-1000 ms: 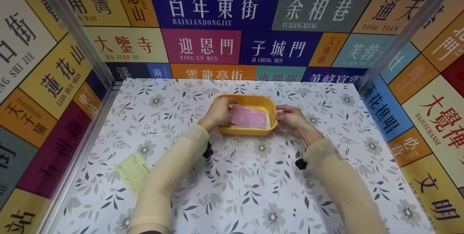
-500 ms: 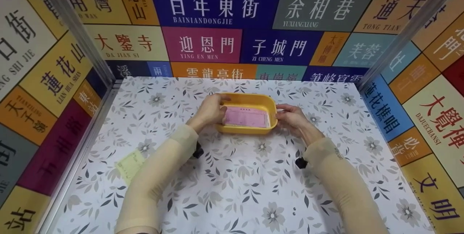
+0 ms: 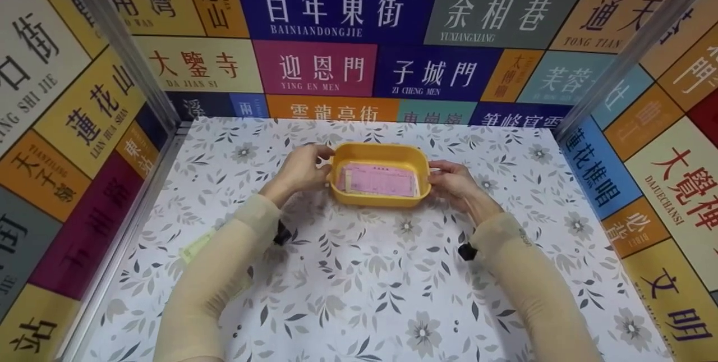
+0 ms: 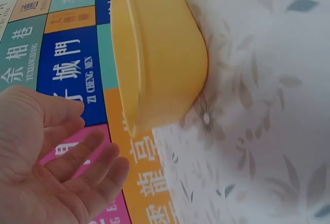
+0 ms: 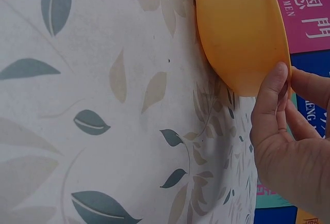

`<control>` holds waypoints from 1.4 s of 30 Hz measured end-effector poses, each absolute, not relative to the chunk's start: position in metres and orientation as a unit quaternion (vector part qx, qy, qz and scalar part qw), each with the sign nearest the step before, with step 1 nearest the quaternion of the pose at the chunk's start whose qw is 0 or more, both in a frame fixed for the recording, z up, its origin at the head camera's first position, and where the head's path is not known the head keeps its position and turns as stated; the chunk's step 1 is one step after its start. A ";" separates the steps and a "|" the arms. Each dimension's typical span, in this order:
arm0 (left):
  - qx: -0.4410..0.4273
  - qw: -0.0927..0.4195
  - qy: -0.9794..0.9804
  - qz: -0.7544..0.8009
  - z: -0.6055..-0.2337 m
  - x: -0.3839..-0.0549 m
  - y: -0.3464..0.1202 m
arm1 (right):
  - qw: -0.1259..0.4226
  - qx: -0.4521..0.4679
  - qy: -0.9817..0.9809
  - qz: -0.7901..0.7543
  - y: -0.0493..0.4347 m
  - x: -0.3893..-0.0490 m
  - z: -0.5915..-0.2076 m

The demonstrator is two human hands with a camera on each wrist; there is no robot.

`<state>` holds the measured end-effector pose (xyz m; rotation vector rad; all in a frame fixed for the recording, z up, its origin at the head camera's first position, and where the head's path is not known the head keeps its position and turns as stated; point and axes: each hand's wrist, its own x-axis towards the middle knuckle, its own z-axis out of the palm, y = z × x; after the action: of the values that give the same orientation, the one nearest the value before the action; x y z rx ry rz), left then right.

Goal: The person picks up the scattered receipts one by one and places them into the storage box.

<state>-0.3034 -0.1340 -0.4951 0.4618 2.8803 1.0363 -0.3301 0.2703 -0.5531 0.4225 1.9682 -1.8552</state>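
Observation:
A yellow plastic box [image 3: 381, 200] stands on the floral table in the head view. Inside it lie pink paper slips [image 3: 384, 181] with printing too small to read; a paler edge shows at their left. My left hand [image 3: 303, 168] is beside the box's left end, and the left wrist view shows its fingers loosely bent, apart from the wall and holding nothing. At the other end my right hand [image 3: 452, 180] pinches the rim, its thumb [image 5: 273, 87] outside the wall in the right wrist view. A yellow-green paper slip [image 3: 196, 246] lies partly hidden beneath my left forearm.
Panels with large printed characters [image 3: 336, 5] enclose the table [image 3: 392, 294] at the back and both sides. Metal posts [image 3: 608, 50] stand at the rear corners. Black wrist-worn pieces [image 3: 466, 251] hang below both wrists.
My left hand has withdrawn from the pink slips inside the box, moving left past the rim. My left forearm now covers more of the yellow-green slip. The right hand keeps its place on the box.

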 end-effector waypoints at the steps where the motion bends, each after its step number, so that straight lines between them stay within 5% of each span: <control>1: 0.150 0.020 0.931 0.332 -0.494 -0.302 -0.138 | 0.200 0.150 0.704 -0.665 0.270 -0.330 -0.553; 42: 0.120 0.047 0.960 0.248 -0.501 -0.229 -0.280 | 0.195 0.131 0.700 -0.674 0.270 -0.329 -0.555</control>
<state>-0.2290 -0.2801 -0.5006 0.3654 2.9301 0.7577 -0.3293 0.2701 -0.5551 0.3661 1.9623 -1.8897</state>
